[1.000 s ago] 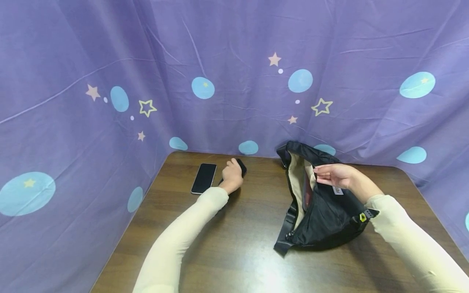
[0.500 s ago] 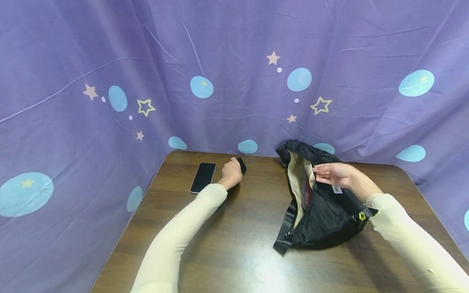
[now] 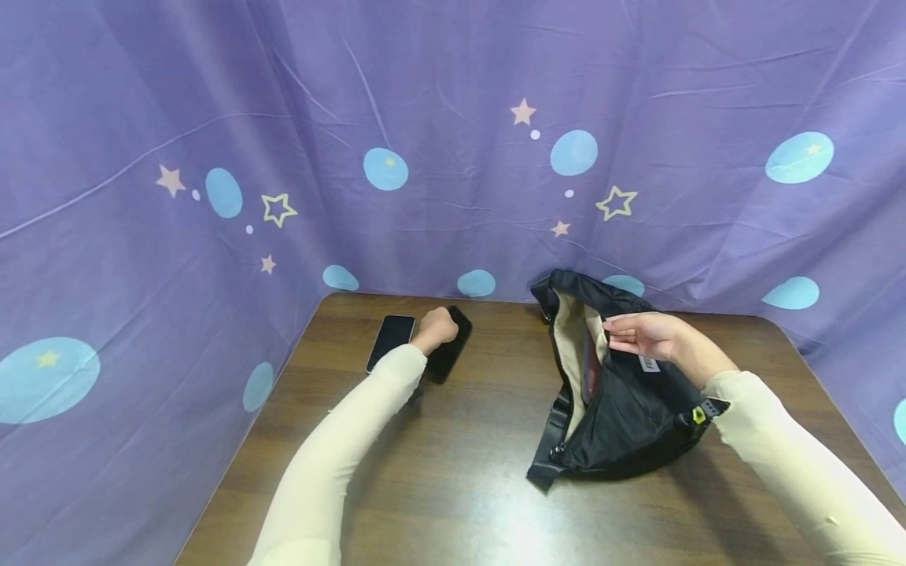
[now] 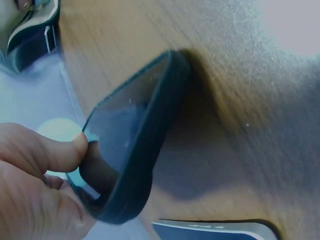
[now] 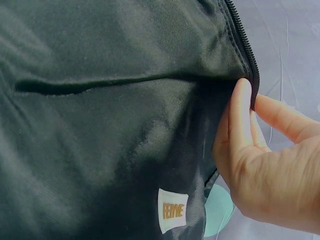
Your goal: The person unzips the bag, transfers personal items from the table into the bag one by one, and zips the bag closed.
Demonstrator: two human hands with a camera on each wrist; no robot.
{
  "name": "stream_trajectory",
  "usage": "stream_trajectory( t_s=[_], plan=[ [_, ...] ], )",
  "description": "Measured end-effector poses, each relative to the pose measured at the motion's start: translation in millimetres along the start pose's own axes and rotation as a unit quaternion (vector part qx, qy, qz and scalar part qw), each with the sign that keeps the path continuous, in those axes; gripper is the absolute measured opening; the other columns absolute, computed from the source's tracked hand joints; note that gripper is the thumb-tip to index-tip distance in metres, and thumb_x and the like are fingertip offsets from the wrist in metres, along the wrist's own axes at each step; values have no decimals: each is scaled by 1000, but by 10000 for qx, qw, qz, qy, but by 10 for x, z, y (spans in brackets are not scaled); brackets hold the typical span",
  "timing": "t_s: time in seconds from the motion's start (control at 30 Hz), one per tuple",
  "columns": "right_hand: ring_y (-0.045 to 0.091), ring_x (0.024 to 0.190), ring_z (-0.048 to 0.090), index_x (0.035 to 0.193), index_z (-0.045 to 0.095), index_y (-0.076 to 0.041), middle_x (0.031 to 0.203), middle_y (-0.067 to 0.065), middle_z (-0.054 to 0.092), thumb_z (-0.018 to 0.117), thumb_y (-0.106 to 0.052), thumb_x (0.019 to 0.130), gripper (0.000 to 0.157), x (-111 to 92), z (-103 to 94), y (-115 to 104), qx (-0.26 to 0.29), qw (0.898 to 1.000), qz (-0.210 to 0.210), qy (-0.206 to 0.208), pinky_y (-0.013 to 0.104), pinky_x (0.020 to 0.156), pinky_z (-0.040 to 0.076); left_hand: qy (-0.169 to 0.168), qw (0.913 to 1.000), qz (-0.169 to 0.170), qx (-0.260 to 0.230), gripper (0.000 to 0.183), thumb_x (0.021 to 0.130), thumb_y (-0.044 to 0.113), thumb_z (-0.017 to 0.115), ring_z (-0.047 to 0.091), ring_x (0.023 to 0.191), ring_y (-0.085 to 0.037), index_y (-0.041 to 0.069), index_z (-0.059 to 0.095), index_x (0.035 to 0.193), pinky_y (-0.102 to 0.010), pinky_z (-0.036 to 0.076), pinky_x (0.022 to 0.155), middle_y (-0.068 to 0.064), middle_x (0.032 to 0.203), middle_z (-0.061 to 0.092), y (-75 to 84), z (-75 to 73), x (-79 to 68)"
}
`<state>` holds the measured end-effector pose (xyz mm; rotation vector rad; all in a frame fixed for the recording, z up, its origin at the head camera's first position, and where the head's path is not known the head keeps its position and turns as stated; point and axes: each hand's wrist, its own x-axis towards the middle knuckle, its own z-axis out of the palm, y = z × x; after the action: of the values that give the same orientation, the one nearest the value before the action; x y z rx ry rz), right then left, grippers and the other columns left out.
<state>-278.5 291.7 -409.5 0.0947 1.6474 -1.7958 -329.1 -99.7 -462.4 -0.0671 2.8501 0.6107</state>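
Observation:
My left hand (image 3: pixel 436 328) pinches a smartphone in a dark case (image 3: pixel 451 346) near one end. In the left wrist view that smartphone (image 4: pixel 130 135) is tilted, its far end close over the wood and its glossy screen reflecting. Beside it, a second smartphone (image 3: pixel 392 343) with a pale edge lies flat, partly behind the left wrist. On the right, my right hand (image 3: pixel 646 336) pinches the zippered edge of a black bag (image 3: pixel 637 417) between thumb and fingers, and the mouth gapes. Beige lining shows inside, with a reddish item (image 3: pixel 593 377) partly hidden in it.
The wooden table (image 3: pixel 453 472) runs back to a purple patterned curtain (image 3: pixel 453 157), which also hangs along the left side. A black strap (image 3: pixel 548 452) with a buckle end trails from the bag onto the table.
My left hand has shifted slightly left and lifted the dark smartphone's near end into fuller view, tilting it. The right hand keeps the bag's edge in the same place.

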Motion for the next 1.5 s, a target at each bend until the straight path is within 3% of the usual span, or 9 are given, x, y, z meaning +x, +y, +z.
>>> stream_trajectory(
  t_s=[0.1,0.2,0.37,0.53,0.63,0.8,1.07,1.3,1.5],
  plan=[
    [2,91,64,96,64,-18,95,-11,68,45,-3,107,27,3,-3,4,-10,10000,-13,-25,19,87,58,-387,9962,-320,-711,29,90,-2,45,23,42,-10,12,34,66,-24,22,41,0,57,29,-76,-36,51],
    [2,91,64,95,65,-18,94,-11,68,45,-3,107,28,5,0,7,9,10000,-20,-27,19,86,58,-782,9864,-607,-1309,16,94,1,48,11,46,-6,4,43,79,-22,14,44,-5,67,38,-153,-76,90],
    [3,89,65,93,66,-18,92,-11,69,44,-2,107,31,-1,-9,7,51,10000,-31,-28,18,86,58,-1557,9691,-789,-1740,54,104,16,53,14,48,-2,-4,38,152,-19,19,48,-24,142,52,-276,-168,127],
    [3,88,65,93,66,-18,91,-11,69,44,-2,107,30,-12,-8,6,70,10000,-31,-10,19,85,59,-1697,9596,-1004,-2005,61,101,25,64,36,53,-2,-2,42,152,-18,39,57,-21,156,46,-368,-206,105],
    [3,88,65,93,66,-18,91,-11,69,44,-1,107,31,-7,-7,11,88,10000,-9,-3,19,85,59,-1649,9473,-1154,-2491,65,98,22,70,68,94,-16,-5,43,150,-28,57,90,-21,158,43,-411,-191,75],
    [3,89,65,94,66,-17,92,-10,69,43,-1,107,30,1,-4,14,132,9999,18,-1,19,86,58,-1892,9227,-1224,-3128,71,100,16,67,41,146,-37,-7,29,155,-46,42,118,-24,161,35,-474,-158,88],
    [4,88,65,93,66,-17,91,-9,69,43,-1,107,32,2,-9,9,223,9997,12,40,20,85,59,-2144,8892,-1397,-3793,63,101,13,64,63,121,-26,-1,34,155,-37,49,112,-19,152,50,-574,-152,140],
    [4,89,65,94,67,-17,93,-9,69,44,-1,107,31,-16,-6,10,228,9997,-21,29,20,86,59,-2347,8402,-1504,-4651,42,100,3,62,70,74,-16,-5,50,139,-33,62,88,-11,93,73,-642,-129,153],
    [4,90,65,94,67,-18,94,-10,69,45,-2,107,31,-16,3,-10,189,9998,-38,75,19,87,59,-2511,8341,-1351,-4722,57,102,3,58,70,93,-19,-4,35,153,-37,53,108,-23,149,52,-592,-121,127]
  ],
)
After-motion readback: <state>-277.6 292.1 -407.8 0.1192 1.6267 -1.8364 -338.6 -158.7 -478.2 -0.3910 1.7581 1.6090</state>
